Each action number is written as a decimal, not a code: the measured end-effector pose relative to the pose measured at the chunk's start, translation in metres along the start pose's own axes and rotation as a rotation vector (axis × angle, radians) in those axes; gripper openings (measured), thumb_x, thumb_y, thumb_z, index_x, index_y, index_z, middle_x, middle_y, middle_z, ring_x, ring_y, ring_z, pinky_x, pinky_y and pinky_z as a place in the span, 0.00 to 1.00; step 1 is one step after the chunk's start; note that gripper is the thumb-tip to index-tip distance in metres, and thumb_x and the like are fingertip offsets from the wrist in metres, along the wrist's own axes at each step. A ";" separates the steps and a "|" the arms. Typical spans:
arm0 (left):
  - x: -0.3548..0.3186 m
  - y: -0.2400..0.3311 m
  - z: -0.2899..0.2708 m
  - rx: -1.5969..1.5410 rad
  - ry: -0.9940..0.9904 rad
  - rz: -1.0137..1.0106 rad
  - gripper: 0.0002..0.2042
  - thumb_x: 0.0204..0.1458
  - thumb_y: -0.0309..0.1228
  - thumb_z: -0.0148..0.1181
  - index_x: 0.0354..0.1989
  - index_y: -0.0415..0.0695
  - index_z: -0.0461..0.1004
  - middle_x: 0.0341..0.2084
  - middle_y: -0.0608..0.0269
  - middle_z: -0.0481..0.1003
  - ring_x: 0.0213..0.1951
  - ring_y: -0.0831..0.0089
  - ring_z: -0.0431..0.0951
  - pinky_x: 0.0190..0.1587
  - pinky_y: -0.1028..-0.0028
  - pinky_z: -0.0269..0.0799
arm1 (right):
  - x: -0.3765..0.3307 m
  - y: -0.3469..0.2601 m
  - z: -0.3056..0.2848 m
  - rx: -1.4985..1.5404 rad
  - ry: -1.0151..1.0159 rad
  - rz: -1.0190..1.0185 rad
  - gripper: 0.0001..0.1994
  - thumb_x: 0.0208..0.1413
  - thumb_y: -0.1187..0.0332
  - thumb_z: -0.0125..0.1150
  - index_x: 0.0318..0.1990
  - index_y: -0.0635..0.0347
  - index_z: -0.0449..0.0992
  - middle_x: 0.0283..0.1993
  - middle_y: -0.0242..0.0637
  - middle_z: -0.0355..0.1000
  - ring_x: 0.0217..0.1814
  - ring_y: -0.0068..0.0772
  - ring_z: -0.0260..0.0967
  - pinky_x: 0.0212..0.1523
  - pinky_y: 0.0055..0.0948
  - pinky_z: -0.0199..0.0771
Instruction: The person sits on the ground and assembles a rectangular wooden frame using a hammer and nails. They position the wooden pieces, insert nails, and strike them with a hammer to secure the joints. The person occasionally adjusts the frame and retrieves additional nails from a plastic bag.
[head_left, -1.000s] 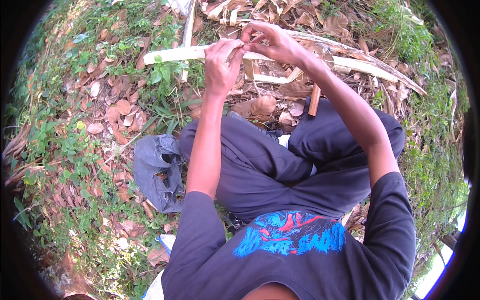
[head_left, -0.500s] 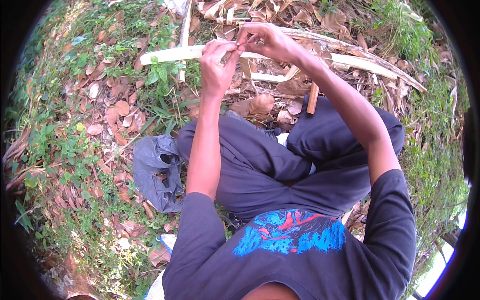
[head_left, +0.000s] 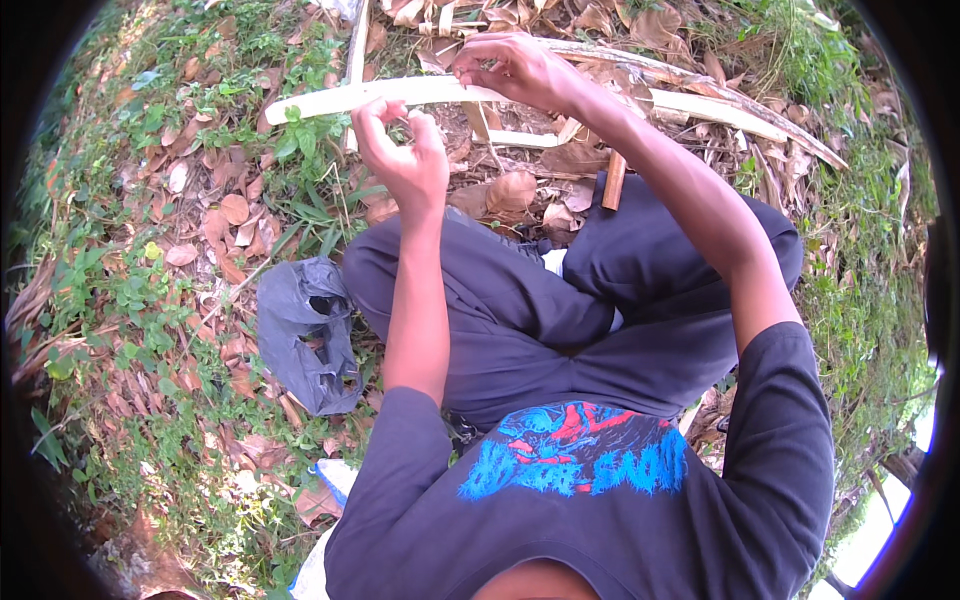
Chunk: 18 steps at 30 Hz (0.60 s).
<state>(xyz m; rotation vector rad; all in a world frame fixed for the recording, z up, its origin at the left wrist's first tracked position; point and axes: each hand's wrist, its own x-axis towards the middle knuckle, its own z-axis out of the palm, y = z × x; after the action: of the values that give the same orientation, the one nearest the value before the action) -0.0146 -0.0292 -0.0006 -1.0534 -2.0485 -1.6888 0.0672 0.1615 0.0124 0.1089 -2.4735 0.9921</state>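
Note:
My left hand (head_left: 408, 160) is raised beyond my left knee, its fingers curled and the thumb apart from them, with nothing visible between. To its right, my right hand (head_left: 520, 72) holds thumb and fingertips together in a pinch. Whatever lies between those fingertips is too small to make out. A long pale strip of peeled wood (head_left: 335, 100) runs crosswise behind both hands; I cannot tell whether the right fingertips touch it.
A brown wooden handle (head_left: 613, 182) lies by my right leg. More split strips (head_left: 520, 139) and dry leaves (head_left: 512, 190) lie in front. A crumpled dark plastic bag (head_left: 300, 350) sits left of my crossed legs. Green weeds (head_left: 110, 270) cover the left ground.
The two hands, together half a second ago, have come apart. My left hand has moved left and nearer to me; my right hand has shifted slightly left and farther away.

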 end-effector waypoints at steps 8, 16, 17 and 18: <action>-0.094 0.055 0.044 -0.104 -0.539 -0.350 0.05 0.49 0.20 0.59 0.35 0.38 0.75 0.29 0.56 0.75 0.29 0.70 0.77 0.33 0.70 0.74 | -0.003 0.005 0.002 0.011 -0.016 0.014 0.11 0.63 0.63 0.61 0.46 0.58 0.80 0.45 0.39 0.79 0.47 0.40 0.79 0.47 0.37 0.79; -0.194 0.016 0.185 0.108 -0.784 -0.175 0.29 0.59 0.42 0.54 0.64 0.36 0.64 0.58 0.32 0.67 0.64 0.40 0.63 0.63 0.49 0.65 | 0.003 -0.016 0.010 0.089 -0.073 -0.017 0.08 0.63 0.67 0.60 0.44 0.60 0.78 0.44 0.39 0.78 0.44 0.40 0.79 0.45 0.37 0.82; -0.187 0.017 0.188 0.127 -0.948 -0.271 0.28 0.59 0.43 0.54 0.64 0.38 0.66 0.62 0.37 0.67 0.65 0.42 0.64 0.63 0.51 0.65 | -0.001 -0.015 0.010 0.096 -0.060 -0.003 0.06 0.62 0.68 0.59 0.42 0.60 0.78 0.43 0.40 0.78 0.42 0.41 0.79 0.45 0.38 0.82; -0.176 0.034 0.186 0.117 -0.980 -0.342 0.28 0.59 0.43 0.54 0.64 0.39 0.66 0.62 0.38 0.67 0.64 0.44 0.66 0.64 0.51 0.65 | -0.008 -0.009 0.006 0.096 -0.047 0.017 0.05 0.62 0.69 0.59 0.41 0.60 0.77 0.43 0.41 0.77 0.45 0.44 0.78 0.48 0.41 0.80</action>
<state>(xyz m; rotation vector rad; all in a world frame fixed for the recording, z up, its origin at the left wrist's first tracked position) 0.1725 0.0847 -0.1375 -1.8086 -3.0027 -1.2404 0.0740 0.1503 0.0108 0.1436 -2.4728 1.1286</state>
